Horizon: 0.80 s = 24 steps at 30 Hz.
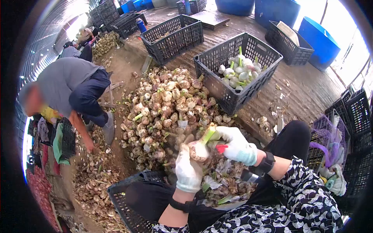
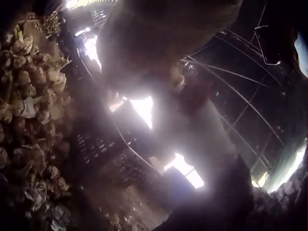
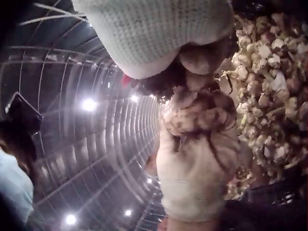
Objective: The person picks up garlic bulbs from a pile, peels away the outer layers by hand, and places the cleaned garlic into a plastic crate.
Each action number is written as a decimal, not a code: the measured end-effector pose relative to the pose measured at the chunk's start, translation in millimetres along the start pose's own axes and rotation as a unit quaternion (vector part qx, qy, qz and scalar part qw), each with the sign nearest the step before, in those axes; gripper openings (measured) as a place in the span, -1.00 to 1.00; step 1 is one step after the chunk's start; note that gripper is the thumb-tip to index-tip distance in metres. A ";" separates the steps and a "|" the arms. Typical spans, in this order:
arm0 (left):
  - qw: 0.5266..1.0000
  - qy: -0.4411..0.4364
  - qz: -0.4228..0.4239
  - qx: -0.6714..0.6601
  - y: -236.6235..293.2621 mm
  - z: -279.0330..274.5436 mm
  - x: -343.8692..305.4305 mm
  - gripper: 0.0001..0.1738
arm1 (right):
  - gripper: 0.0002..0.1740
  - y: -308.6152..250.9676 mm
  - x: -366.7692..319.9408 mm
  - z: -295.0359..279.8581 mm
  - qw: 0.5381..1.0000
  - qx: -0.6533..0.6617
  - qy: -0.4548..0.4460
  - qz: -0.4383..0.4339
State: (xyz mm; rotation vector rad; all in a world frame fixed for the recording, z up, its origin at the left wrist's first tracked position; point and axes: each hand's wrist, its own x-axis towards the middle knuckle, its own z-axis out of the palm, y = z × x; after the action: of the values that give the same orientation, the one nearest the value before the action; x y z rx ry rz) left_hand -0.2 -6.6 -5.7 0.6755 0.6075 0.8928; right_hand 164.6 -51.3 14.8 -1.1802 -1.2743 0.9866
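Note:
In the head view my gloved left hand [image 1: 187,171] grips a garlic bulb [image 1: 199,150] from below, its green stem [image 1: 210,134] pointing up. Close on the right, my gloved right hand [image 1: 237,146] is curled around a small red item [image 1: 221,148], mostly hidden by the fingers, with its fingertips right by the stem. The right wrist view has the left glove [image 3: 197,173] beneath the right glove [image 3: 159,36], the bulb largely in shadow between them. Glare and darkness blur both hands in the left wrist view. Loose skins and trimmings [image 1: 229,180] lie below the hands.
A big heap of untrimmed garlic [image 1: 167,105] lies ahead. Behind it, a black crate [image 1: 221,83] holds cleaned white bulbs [image 1: 243,72]; another crate [image 1: 171,42] stands to its left. At left, another person [image 1: 77,83] bends over garlic. Purple netting [image 1: 326,136] lies at right.

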 end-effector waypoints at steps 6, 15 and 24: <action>0.999 0.012 -0.014 0.038 5.4 20.2 -7.6 -0.39 | -0.82 -0.5 -3.8 2.3 0.992 0.103 0.009 0.077; 0.988 -0.076 -0.109 -0.081 26.8 10.8 -7.3 -0.35 | -0.81 -21.6 -12.8 -7.4 0.979 0.196 0.008 0.057; 0.979 -0.125 0.002 0.160 18.7 5.7 -12.9 -0.27 | -0.86 13.6 -1.3 -32.1 0.982 -0.089 0.163 0.028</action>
State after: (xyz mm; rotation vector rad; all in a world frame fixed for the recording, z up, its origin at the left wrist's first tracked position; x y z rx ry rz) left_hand -11.6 -10.6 14.3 1.0628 0.5281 0.7044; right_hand 197.5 -53.3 3.3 -1.4554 -1.0866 0.6931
